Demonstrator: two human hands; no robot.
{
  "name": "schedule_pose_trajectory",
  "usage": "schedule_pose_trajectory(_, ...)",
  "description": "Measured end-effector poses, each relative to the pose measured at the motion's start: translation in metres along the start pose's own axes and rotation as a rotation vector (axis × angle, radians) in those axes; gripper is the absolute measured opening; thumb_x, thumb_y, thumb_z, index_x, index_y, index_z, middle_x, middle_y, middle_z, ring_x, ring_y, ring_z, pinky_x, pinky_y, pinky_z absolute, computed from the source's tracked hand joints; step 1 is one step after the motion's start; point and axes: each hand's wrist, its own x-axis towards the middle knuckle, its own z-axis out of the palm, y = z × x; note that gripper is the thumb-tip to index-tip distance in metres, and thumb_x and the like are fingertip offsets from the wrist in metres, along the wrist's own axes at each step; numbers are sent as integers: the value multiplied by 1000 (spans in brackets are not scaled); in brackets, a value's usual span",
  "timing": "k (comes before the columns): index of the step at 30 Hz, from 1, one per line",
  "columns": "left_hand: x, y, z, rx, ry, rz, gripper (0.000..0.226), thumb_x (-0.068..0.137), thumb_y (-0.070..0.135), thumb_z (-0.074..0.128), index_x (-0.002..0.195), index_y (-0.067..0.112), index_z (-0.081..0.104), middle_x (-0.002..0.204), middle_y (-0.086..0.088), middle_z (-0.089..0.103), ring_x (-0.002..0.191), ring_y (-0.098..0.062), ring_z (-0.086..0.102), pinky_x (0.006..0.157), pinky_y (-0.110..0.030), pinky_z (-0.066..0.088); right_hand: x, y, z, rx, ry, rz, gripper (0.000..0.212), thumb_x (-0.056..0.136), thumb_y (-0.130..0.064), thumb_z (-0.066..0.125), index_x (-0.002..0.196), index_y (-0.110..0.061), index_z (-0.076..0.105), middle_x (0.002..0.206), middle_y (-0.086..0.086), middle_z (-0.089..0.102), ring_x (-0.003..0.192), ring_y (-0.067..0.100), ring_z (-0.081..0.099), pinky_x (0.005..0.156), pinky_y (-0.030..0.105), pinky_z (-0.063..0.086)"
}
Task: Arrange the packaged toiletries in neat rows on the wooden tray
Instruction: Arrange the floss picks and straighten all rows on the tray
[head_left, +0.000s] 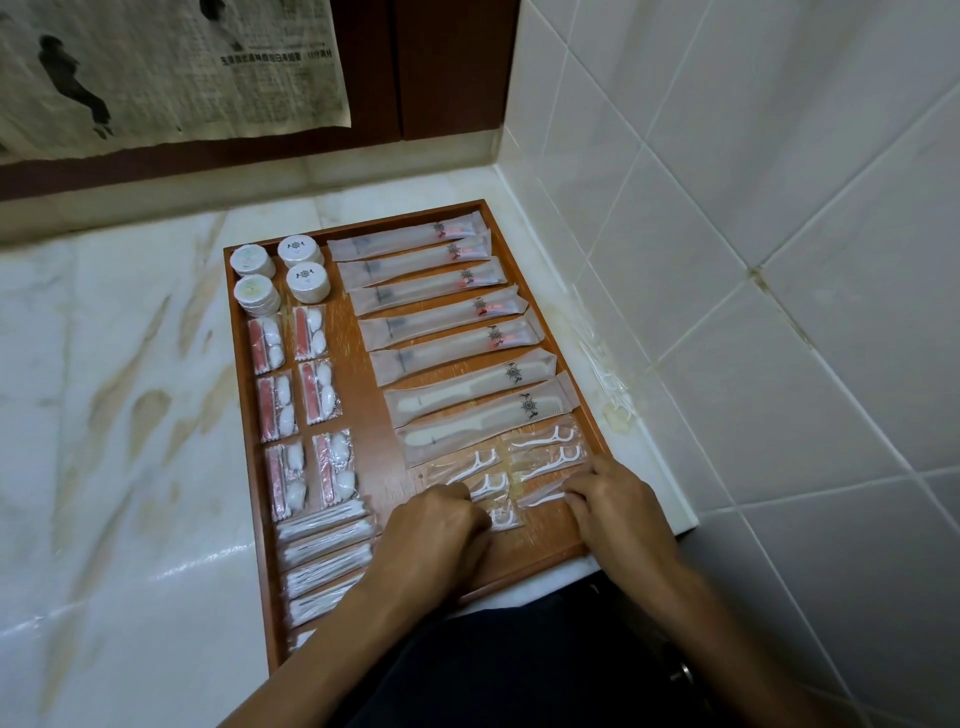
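Floss packets (540, 460) on tray (374, 415) — hands (519, 512) touching them

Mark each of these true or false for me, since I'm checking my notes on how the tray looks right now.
1. The wooden tray sits in the counter's corner by the tiled wall. True.
2. Both hands work on the floss pick packets. True: left hand, right hand.
3. The round white containers lie at the tray's near end. False: far left corner.
4. The long sachets stand upright. False: they lie flat in a row.
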Motion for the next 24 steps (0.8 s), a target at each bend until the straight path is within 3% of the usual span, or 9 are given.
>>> schedule_pose_trajectory(2,0,1,0,6,4,3,26,93,36,50,94,22,72,91,5,59,84,-17,59,66,-34,51,0,2,1,26,-14,21,17,95,-21,56,100,-18,72,102,-7,61,84,2,54,81,17,46)
schedule_pose_trajectory(5,1,1,-1,11,14,10,26,93,35,50,93,22,72,91,4,60,84,-18,59,64,-34,50,0,2,3,-5,-17,5,18,95,-20,57,99,-16,74,106,-2,64,89,10,57,79,15,40)
schedule_pose_trajectory(10,1,1,-1,8,19,10,25,93,34,50,94,22,72,92,3,60,86,-18,59,64,-33,50,0,-1,2,-68,5,-7,12,89,-14,65,93,-11,76,99,4,68,84,19,64,73,21,44)
schedule_pose_trajectory(24,2,1,0,4,47,16,27,94,33,48,95,21,71,90,3,60,85,-18,59,61,-29,43,0,-2,4,-60,43,-4,10,88,-12,66,90,-9,75,95,4,68,80,17,64,72,21,47)
